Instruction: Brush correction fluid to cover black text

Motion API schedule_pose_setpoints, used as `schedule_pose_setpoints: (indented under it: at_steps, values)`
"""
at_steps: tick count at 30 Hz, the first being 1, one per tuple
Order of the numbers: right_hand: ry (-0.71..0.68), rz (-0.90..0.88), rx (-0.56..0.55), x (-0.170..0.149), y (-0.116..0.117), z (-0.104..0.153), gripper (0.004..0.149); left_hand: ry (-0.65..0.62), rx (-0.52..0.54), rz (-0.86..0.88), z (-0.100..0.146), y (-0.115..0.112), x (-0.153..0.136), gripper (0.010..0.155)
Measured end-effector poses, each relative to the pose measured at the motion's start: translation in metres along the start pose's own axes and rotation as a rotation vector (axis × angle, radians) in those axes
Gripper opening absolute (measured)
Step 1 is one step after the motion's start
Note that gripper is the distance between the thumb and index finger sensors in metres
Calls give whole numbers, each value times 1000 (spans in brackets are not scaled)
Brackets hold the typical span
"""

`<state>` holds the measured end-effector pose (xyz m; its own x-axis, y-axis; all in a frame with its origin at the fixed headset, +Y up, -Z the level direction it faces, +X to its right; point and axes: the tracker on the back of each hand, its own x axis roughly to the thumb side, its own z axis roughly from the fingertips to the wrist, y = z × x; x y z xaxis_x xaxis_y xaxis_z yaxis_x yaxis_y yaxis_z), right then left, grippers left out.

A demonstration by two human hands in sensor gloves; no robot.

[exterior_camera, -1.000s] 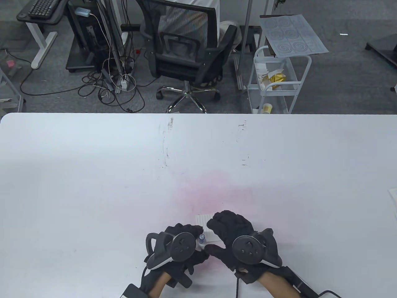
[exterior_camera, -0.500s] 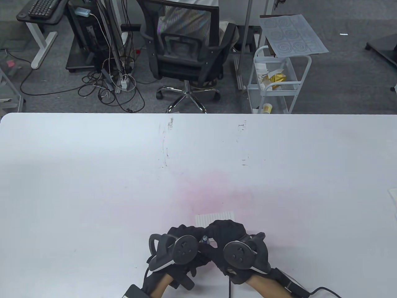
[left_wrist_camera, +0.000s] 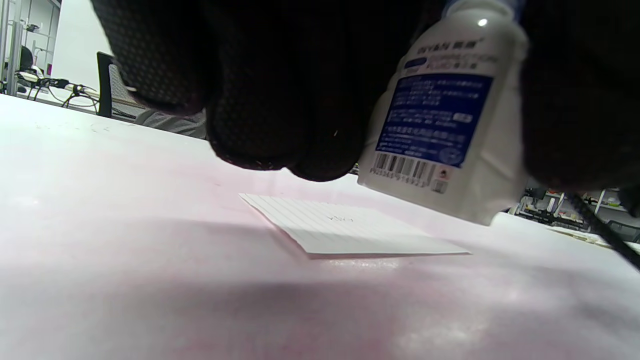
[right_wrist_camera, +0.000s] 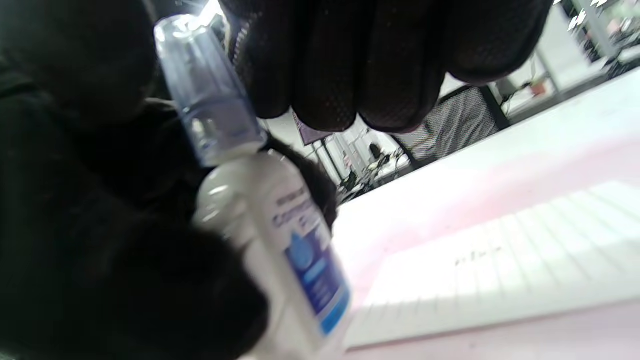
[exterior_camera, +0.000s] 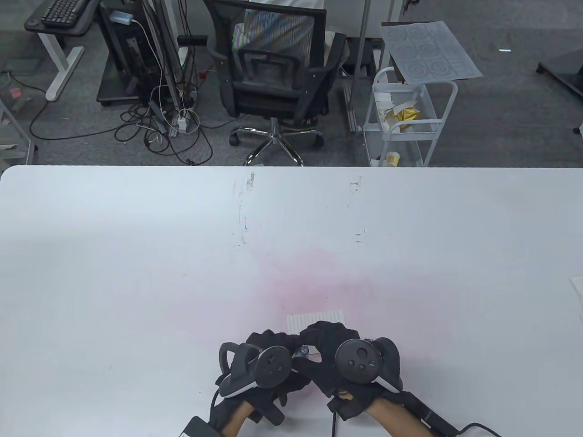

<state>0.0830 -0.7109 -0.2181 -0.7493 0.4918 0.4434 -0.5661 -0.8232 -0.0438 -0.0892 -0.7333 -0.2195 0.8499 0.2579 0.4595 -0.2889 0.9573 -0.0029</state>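
Left hand [exterior_camera: 264, 368] holds correction fluid bottle [left_wrist_camera: 445, 115] above table's near edge, right hand [exterior_camera: 339, 359] fingers at its cap [right_wrist_camera: 207, 105], pinch unclear: steady bottle, twist cap off, brush text [left_wrist_camera: 339, 218] on paper [left_wrist_camera: 350, 230] just beyond.

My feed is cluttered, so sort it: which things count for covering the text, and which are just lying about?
For the job:
- correction fluid bottle, held by the left hand, cap still on
- lined paper with the small black text
- right hand, at the bottle's cap

Lying about:
- office chair
- white cart
- keyboard
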Motion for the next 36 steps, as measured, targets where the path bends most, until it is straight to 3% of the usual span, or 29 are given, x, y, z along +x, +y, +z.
schedule_pose_setpoints:
  at_steps: [5,13,18,22,31,33,36]
  values:
    - [-17,90,-92,6,-1,3,56,-4,6,-19,0,-1,2,76]
    - [4,-137,84,3,1,-1,52,-10,4,-30,0,-2,3,76]
    - [44,-17,12,1,1,0,64,0,7,-40,0,-1,3,76]
    - [29,52,-52,1,0,0,55,10,3,-43,0,-1,1,76]
    - [-26,-107,53,2,0,-3,50,9,0,-35,0,-1,0,76]
    - [-26,-88,47,3,0,-2,51,13,5,-32,0,0,-1,76]
    - [16,9,51,4,0,-1,66,15,6,-37,0,0,-2,76]
